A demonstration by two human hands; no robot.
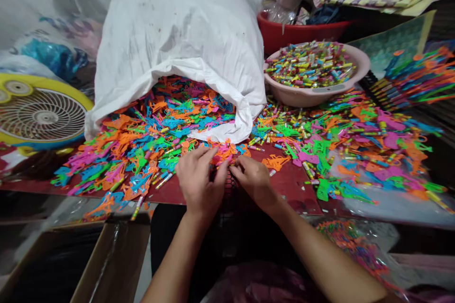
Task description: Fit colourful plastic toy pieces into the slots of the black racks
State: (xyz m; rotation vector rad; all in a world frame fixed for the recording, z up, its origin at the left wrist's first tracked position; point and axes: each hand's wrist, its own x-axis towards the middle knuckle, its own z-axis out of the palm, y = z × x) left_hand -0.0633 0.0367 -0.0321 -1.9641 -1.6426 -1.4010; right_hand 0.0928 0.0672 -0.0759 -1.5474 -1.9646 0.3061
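My left hand [202,177] is over the front edge of the red table [284,189], fingers apart, its fingertips at a few orange and pink plastic pieces [224,151]. Close to its right, my right hand [253,174] has its fingers pinched together near the same pieces; what they hold is too small to make out. A dark mesh-like item [230,183] shows between the hands. Behind them a big white sack [181,19] lies open, and a heap of bright plastic pieces [131,139] spills from its mouth.
A pink basin [302,97] of small colourful tubes stands at the back right, before a red basin [298,33]. More pieces [391,151] lie on the right. A yellow fan [46,113] is at the left, an open cardboard box [113,255] below the table's edge.
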